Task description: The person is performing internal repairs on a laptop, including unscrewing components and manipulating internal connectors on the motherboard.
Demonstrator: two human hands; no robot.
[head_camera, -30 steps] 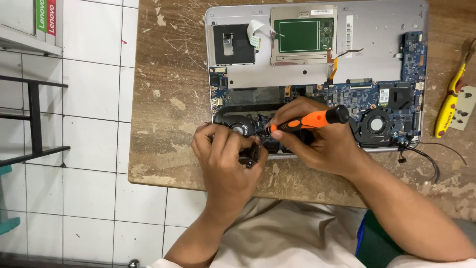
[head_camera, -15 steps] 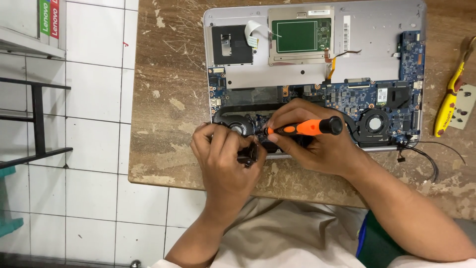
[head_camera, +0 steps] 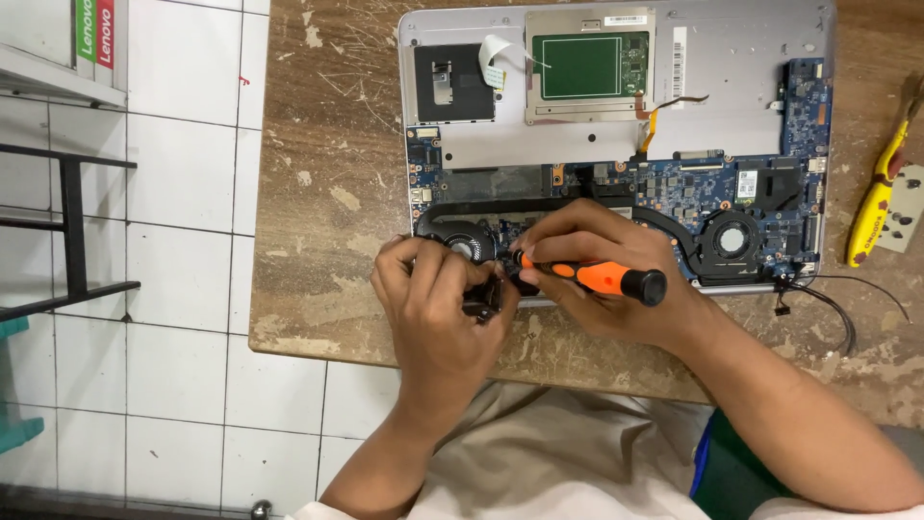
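An opened laptop (head_camera: 616, 144) lies across the upper middle of the frame on a worn wooden counter (head_camera: 327, 193), its bottom cover off so the blue motherboard (head_camera: 731, 188), two cooling fans and the black heat pipe show. Both hands work at the laptop's near edge, just left of the frame's centre.

The right hand (head_camera: 602, 274) is closed around an orange-and-black screwdriver (head_camera: 597, 277). The tool's long axis runs nearly level across the frame, black cap end pointing right, tip end pointing left and slightly up toward the left cooling fan (head_camera: 462, 239). The tip itself is hidden among the fingers, so the exact contact point cannot be made out.

The left hand (head_camera: 438, 303) sits just left of the right, fingers curled and pinched on a small dark part (head_camera: 486, 297) at the laptop's front edge, directly below the left fan. What that part is cannot be told. The two hands touch or nearly touch at the fingertips, and the left hand is the nearer one to the fan, with the screwdriver tip coming in from the right.

The right cooling fan (head_camera: 731, 239) lies well apart, toward the right. A yellow-handled tool (head_camera: 874, 207) rests on the counter at the far right edge. White floor tiles (head_camera: 183, 241) fill the left of the frame.
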